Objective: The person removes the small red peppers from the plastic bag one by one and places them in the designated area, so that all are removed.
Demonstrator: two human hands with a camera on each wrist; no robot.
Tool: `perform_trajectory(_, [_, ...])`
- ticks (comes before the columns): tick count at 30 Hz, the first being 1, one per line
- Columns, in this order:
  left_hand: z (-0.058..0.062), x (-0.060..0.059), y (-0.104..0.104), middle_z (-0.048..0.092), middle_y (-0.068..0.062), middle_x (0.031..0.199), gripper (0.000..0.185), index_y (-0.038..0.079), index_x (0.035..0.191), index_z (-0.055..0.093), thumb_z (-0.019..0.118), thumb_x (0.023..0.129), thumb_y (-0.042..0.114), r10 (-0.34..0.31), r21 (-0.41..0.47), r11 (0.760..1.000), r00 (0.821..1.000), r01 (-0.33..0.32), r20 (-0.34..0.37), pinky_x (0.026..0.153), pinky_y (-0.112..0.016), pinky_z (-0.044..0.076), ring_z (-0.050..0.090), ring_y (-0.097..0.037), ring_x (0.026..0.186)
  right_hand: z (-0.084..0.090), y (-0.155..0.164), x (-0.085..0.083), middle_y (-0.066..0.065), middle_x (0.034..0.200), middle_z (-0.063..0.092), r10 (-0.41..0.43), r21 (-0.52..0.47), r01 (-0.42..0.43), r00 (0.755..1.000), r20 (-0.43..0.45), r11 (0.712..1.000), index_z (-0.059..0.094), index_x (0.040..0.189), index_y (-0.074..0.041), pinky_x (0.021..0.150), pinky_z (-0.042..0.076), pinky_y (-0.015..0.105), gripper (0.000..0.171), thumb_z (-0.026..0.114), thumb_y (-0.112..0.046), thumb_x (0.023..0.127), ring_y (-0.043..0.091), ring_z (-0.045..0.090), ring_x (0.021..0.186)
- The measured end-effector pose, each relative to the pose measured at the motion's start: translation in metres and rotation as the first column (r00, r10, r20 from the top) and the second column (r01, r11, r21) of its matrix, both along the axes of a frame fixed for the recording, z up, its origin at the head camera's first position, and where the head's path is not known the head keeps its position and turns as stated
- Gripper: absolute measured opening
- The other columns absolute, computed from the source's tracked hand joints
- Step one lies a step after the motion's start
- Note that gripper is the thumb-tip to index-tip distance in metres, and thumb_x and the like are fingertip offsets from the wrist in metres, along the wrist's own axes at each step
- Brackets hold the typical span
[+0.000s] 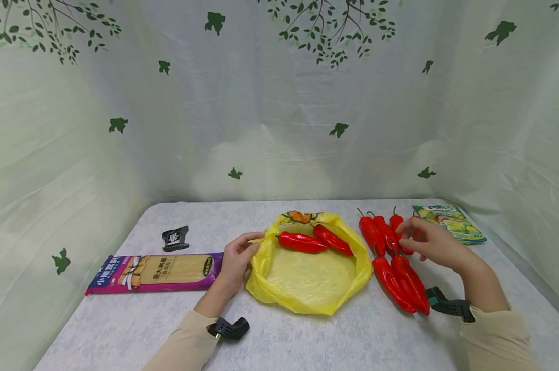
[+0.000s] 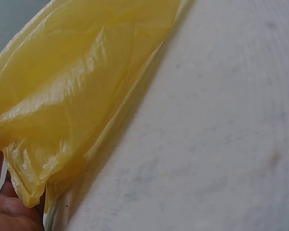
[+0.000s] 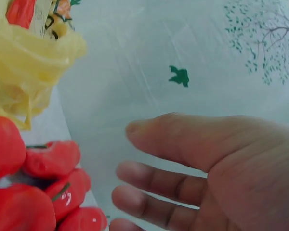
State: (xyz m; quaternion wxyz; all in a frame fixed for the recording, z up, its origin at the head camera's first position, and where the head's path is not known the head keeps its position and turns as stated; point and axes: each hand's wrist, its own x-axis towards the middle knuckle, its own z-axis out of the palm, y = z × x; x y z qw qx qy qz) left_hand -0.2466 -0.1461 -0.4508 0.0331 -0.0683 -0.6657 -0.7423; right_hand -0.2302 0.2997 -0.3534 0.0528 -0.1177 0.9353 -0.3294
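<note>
A yellow plastic bag (image 1: pixel 309 299) lies with its mouth open in the middle of the table. Inside it are two red chili peppers, one lying crosswise (image 1: pixel 302 242) and one slanted (image 1: pixel 334 240). My left hand (image 1: pixel 233 263) pinches the bag's left rim between thumb and fingers; the left wrist view shows the yellow film (image 2: pixel 72 91) at that hand. Over the pile of several red peppers (image 1: pixel 392 283) right of the bag hovers my right hand (image 1: pixel 434 242). Its fingers are loosely bent with nothing between them, apart from the peppers (image 3: pixel 53 159) in the right wrist view.
Left of the bag lies a purple pack of noodles (image 1: pixel 168 270), with a small black packet (image 1: pixel 175 238) behind it. A green and yellow packet (image 1: pixel 451 222) is at the back right, beyond my right hand. A pale curtain with leaf prints (image 1: pixel 270 129) surrounds the table (image 1: pixel 279 345).
</note>
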Motion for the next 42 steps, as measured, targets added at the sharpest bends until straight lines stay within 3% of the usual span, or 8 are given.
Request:
perform_trajectory(12, [0.001,0.001,0.000,0.066,-0.002,0.094,0.029,-0.002,0.126,0.063,0.056,0.099,0.008,-0.001,-0.007,1.000,1.000,0.001,0.009,0.065,-0.023,0.058,0.064,-0.011,0.078,0.007,-0.027,0.005,0.017,0.117,0.065,-0.017,-0.038,0.012,0.990,-0.137,0.999,0.059,0.125,-0.006,0.068,0.060,0.033,0.033,0.066,-0.015,0.094,0.027,0.061,0.098])
perform_trajectory(20, [0.001,0.001,0.000,0.065,-0.002,0.094,0.029,-0.002,0.126,0.063,0.055,0.099,0.006,0.002,-0.001,1.000,1.000,-0.002,0.001,0.066,-0.023,0.058,0.064,-0.011,0.079,0.008,-0.046,0.008,0.017,0.128,0.061,-0.008,-0.106,-0.011,0.984,-0.177,0.994,0.056,0.129,-0.011,0.076,0.061,0.038,0.035,0.065,-0.017,0.096,0.033,0.059,0.111])
perform_trajectory(29, [0.001,0.001,0.000,0.066,-0.002,0.095,0.029,-0.002,0.126,0.063,0.056,0.099,0.006,0.004,0.004,1.000,1.000,-0.004,-0.002,0.067,-0.023,0.058,0.064,-0.011,0.080,0.007,-0.068,0.008,0.012,0.128,0.062,0.078,-0.164,-0.118,0.969,-0.236,0.979,0.056,0.129,-0.010,0.081,0.054,0.016,0.036,0.066,-0.012,0.095,0.028,0.063,0.109])
perform_trajectory(36, [0.001,0.001,0.001,0.066,-0.002,0.096,0.029,-0.001,0.126,0.064,0.056,0.099,0.007,0.008,-0.003,1.000,1.000,-0.008,0.007,0.066,-0.022,0.058,0.064,-0.011,0.080,0.007,-0.082,0.009,0.013,0.131,0.061,0.099,-0.207,-0.141,0.974,-0.204,0.968,0.054,0.132,-0.013,0.075,0.059,0.023,0.040,0.067,-0.010,0.094,0.030,0.063,0.111])
perform_trajectory(42, [0.001,0.001,0.001,0.066,-0.003,0.097,0.029,-0.002,0.126,0.063,0.056,0.099,0.007,0.008,-0.004,1.000,1.000,-0.008,0.006,0.067,-0.022,0.058,0.064,-0.011,0.081,0.010,-0.094,0.008,0.012,0.132,0.060,0.127,-0.199,-0.170,0.969,-0.210,0.965,0.054,0.132,-0.012,0.087,0.059,0.026,0.043,0.070,-0.016,0.092,0.027,0.063,0.112])
